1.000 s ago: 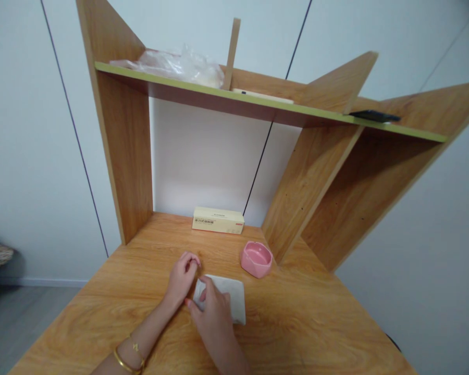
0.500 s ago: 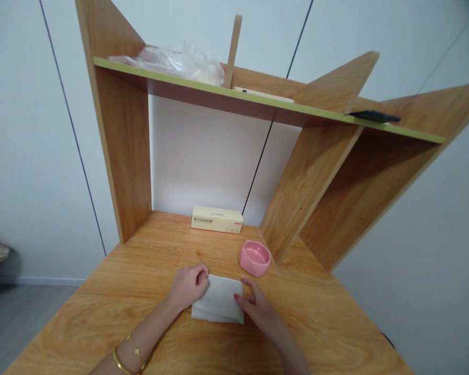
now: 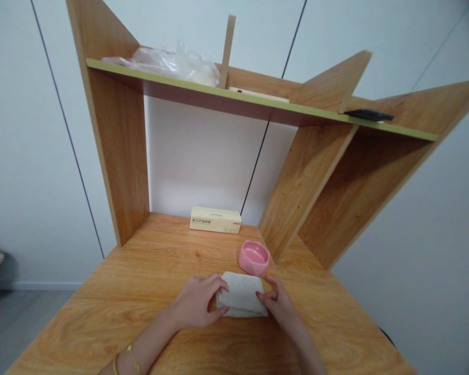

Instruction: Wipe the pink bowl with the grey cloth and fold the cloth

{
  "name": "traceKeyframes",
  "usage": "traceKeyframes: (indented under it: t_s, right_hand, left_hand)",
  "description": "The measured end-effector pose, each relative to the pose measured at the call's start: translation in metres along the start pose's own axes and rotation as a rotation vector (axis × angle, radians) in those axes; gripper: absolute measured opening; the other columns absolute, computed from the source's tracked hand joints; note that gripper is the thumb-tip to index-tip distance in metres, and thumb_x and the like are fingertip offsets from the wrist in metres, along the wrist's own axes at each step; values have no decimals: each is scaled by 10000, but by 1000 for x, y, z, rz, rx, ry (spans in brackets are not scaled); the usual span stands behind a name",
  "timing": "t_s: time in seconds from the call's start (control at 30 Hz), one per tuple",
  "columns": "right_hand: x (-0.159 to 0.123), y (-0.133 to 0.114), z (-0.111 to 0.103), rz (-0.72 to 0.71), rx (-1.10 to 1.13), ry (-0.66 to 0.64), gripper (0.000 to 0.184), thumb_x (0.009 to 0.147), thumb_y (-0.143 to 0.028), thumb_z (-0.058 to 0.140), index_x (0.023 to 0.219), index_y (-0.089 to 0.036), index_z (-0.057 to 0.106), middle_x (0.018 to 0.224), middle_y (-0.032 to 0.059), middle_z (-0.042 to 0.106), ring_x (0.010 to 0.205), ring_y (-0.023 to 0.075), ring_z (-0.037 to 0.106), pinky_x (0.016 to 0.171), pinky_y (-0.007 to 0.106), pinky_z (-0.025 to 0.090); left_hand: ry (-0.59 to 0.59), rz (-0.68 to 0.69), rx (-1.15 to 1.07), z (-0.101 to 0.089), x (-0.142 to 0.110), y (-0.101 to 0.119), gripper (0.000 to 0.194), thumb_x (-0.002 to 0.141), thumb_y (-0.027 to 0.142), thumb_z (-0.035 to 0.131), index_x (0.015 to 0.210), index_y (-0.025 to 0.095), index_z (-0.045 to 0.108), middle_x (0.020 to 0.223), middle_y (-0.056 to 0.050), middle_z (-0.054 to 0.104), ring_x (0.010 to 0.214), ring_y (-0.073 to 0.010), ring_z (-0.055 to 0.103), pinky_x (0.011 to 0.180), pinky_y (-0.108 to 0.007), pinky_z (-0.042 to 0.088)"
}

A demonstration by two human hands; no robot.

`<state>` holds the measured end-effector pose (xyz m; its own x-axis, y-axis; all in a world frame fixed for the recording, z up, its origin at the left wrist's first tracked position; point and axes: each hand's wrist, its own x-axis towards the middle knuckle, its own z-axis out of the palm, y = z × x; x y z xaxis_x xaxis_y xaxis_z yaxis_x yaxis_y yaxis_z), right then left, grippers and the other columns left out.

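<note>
A folded white cloth (image 3: 243,298) lies on the wooden desk (image 3: 148,291), just in front of a pink bowl (image 3: 254,257). My left hand (image 3: 197,302) pinches the cloth's left edge between thumb and fingers. At the cloth's right edge, my right hand (image 3: 280,305) grips it with bent fingers. A gold bracelet shows on my left wrist.
A cream box (image 3: 215,220) with red print lies at the back of the desk against the wall. Wooden side panels rise left and right. The upper shelf (image 3: 234,99) carries a clear plastic bag (image 3: 172,61) and a dark flat object (image 3: 368,115).
The cloth has moved right toward the pink bowl and looks narrower, folded over. My left hand shifted right along with it; my right hand moved from on top of the cloth to its right edge.
</note>
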<state>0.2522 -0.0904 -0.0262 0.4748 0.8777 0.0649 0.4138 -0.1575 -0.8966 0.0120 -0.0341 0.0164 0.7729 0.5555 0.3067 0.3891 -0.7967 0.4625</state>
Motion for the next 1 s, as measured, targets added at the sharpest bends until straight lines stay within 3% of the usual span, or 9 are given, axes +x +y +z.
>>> traceKeyframes:
  t_s: [0.13,0.3,0.53,0.73,0.9,1.0]
  right_hand:
    - [1,6,-7,6,44,-39,489,608,-419,568,1025,-174,490,432,-109,413,385,129,441,410,228,319]
    - [-1,7,-4,12,39,-49,499,608,-428,578,1029,-177,487,431,-109,411,392,129,445,412,227,321]
    - [0,11,-5,6,-39,-6,482,604,-426,593,1014,-190,505,452,-101,433,420,139,476,433,237,343]
    - [9,19,-18,14,-9,59,525,604,-425,598,1039,-148,504,435,-105,395,397,130,444,423,238,337]
    - [15,20,-35,36,-208,127,466,649,-376,559,1061,-164,505,489,-71,471,468,160,510,478,264,376]
    - [11,6,-38,-15,-400,202,397,671,-361,534,1034,-200,531,609,-21,542,613,198,564,562,301,410]
  left_hand:
    - [-37,21,79,14,3,0,192,770,223,519,959,237,493,969,-1,557,793,-153,552,678,-251,383]
    - [76,60,131,14,2,1,142,848,249,425,964,232,505,994,-21,558,827,-165,555,677,-269,381]
    - [-107,141,198,8,1,10,132,726,214,507,855,225,529,895,-4,567,711,-154,547,633,-257,392]
    - [-50,159,82,5,-1,8,235,763,187,461,986,243,514,942,-5,566,780,-153,555,658,-257,386]
    - [-24,57,89,4,0,1,144,830,243,426,911,215,542,829,-8,585,752,-161,554,663,-266,391]
    - [19,30,91,5,1,-1,174,855,279,404,874,201,558,820,-25,586,776,-172,545,664,-267,400]
